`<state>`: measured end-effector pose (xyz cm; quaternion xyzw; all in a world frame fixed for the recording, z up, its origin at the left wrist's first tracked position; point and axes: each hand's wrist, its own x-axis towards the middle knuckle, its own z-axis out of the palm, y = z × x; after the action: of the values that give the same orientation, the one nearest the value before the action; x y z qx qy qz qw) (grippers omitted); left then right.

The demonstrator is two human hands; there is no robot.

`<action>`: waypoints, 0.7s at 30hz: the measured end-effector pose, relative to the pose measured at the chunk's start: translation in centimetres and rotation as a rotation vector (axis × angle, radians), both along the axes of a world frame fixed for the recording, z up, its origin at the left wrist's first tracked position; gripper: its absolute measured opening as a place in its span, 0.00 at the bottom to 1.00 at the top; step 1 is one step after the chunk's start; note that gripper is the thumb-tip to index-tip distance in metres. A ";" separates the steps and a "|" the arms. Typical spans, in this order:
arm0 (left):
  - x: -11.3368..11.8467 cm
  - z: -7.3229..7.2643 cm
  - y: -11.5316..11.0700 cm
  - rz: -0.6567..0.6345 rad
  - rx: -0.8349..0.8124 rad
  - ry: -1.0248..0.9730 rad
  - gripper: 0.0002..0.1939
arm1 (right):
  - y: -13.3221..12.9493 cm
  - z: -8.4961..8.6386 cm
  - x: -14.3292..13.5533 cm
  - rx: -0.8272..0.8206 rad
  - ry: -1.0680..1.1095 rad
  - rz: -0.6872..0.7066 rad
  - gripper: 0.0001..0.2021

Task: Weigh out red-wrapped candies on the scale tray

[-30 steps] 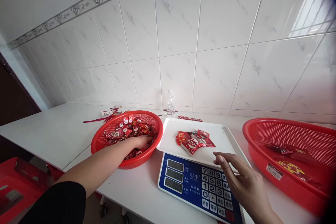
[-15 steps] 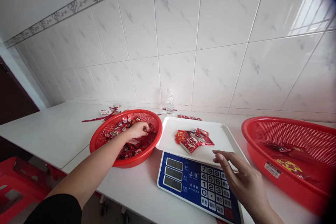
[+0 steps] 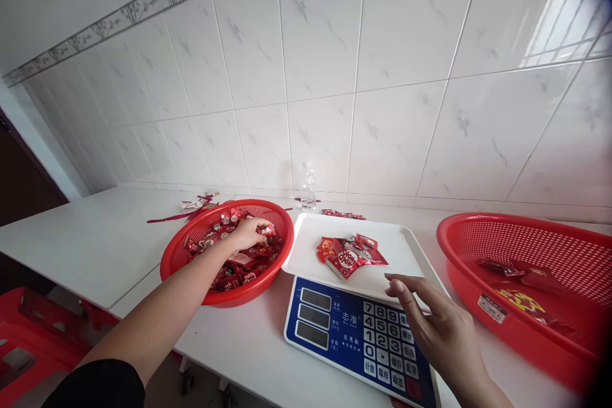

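Observation:
My left hand [image 3: 249, 234] reaches into the left red plastic basket [image 3: 229, 298], which holds many small red wrapped candies. Its fingers are pinched on a red candy packet [image 3: 268, 229] near the basket's far right side. My right hand [image 3: 437, 325] hovers over the front edge of the scale's white tray [image 3: 299, 245], holding nothing, its fingers stretched out and the thumb close beneath the index finger. A small heap of red candy packets [image 3: 348, 258] lies mid-tray. Below the tray is the scale's blue keypad panel [image 3: 351, 331]; its digits are too faint to read.
On the right stands another red basket [image 3: 471, 280] with red packets and a yellow-printed one inside. A clear bottle [image 3: 308, 188] and a strip of red packets [image 3: 343, 213] sit near the tiled wall. Red ribbons [image 3: 176, 217] lie behind the left basket. A red stool [image 3: 38, 338] is at lower left.
My left hand has shifted slightly up and left within the basket, and a red packet now shows at its fingertips. My right hand stays over the tray's edge.

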<state>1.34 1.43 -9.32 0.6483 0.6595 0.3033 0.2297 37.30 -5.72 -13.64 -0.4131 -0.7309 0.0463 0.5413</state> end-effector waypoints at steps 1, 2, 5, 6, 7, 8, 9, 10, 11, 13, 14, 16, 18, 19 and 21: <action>0.0 0.0 0.0 0.000 0.000 0.000 0.19 | 0.0 0.0 0.0 0.002 -0.001 -0.002 0.12; 0.0 0.1 -0.1 -0.001 0.001 -0.002 0.18 | 0.0 -0.1 0.0 0.004 -0.004 -0.004 0.12; 0.1 0.0 -0.2 -0.016 0.007 -0.013 0.17 | 0.1 -0.3 0.0 -0.003 -0.008 -0.004 0.12; 0.1 0.0 -0.2 -0.024 0.007 -0.019 0.16 | 0.1 -0.3 0.0 -0.006 -0.008 -0.002 0.12; 0.0 0.0 -0.2 -0.033 0.007 -0.024 0.16 | 0.1 -0.4 0.0 -0.009 -0.007 -0.001 0.12; 0.0 -0.1 -0.2 -0.042 0.008 -0.029 0.16 | 0.1 -0.4 0.0 -0.013 -0.007 -0.001 0.12; 0.0 -0.1 -0.1 -0.051 0.008 -0.034 0.15 | 0.1 -0.4 0.0 -0.017 -0.006 0.000 0.13; 0.0 -0.2 -0.1 -0.061 0.008 -0.039 0.15 | 0.1 -0.3 0.0 -0.023 -0.003 0.000 0.13; -0.1 -0.2 -0.1 -0.070 0.009 -0.042 0.15 | 0.0 -0.3 0.0 -0.031 0.002 -0.001 0.13; -0.1 -0.3 0.1 -0.088 0.014 -0.049 0.14 | 0.0 -0.2 0.0 -0.047 0.010 -0.002 0.14; -0.1 -0.3 0.1 -0.095 0.018 -0.052 0.14 | -0.1 -0.1 -0.1 -0.054 0.010 -0.005 0.15; -0.3 -0.4 0.3 -0.095 0.027 -0.054 0.14 | -0.1 0.0 -0.1 -0.060 0.007 -0.009 0.15; -0.4 -0.5 0.4 -0.069 0.036 -0.052 0.15 | -0.1 0.1 -0.2 -0.064 0.008 -0.009 0.16; -0.5 -0.6 0.5 -0.051 0.040 -0.051 0.16 | -0.2 0.1 -0.2 -0.068 0.011 -0.007 0.16; -0.7 -0.7 0.7 -0.019 0.046 -0.050 0.17 | -0.2 0.2 -0.2 -0.077 0.018 -0.002 0.16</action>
<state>0.62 2.12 -10.03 0.6518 0.6401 0.3324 0.2343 37.09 -5.90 -13.46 -0.4340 -0.7234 0.0778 0.5314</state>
